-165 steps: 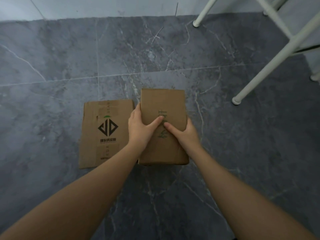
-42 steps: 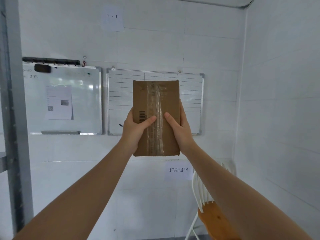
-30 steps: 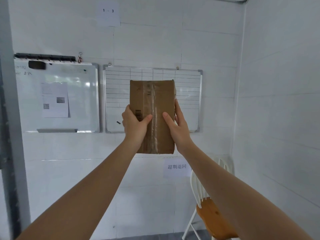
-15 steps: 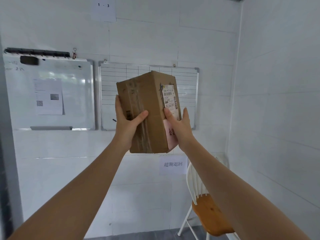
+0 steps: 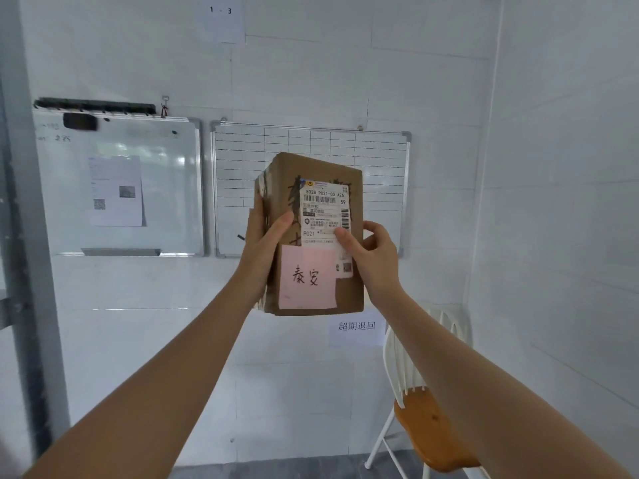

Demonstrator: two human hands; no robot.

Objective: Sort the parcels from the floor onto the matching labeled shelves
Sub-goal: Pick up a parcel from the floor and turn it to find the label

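I hold a brown cardboard parcel [image 5: 349, 295] upright at chest height in front of the white wall. Its near face carries a white shipping label [image 5: 323, 209] and a pink note [image 5: 307, 281] with handwritten characters. My left hand [image 5: 264, 247] grips the taped left side, thumb on the front face. My right hand [image 5: 371, 257] holds the right edge, thumb pressing the label's lower corner. No labeled shelf shows in full; only a grey metal upright [image 5: 24, 219] stands at the far left.
Two whiteboards hang on the wall behind the parcel, a plain whiteboard [image 5: 117, 181] and a gridded whiteboard [image 5: 380, 160]. A paper sign [image 5: 356, 326] is below them and a sheet marked "1 - 3" [image 5: 221, 15] above. A white chair with an orange seat [image 5: 432, 430] stands at the lower right.
The parcel was lifted from the floor to chest height, then turned in my hands so the face with the shipping label and pink note now points at me.
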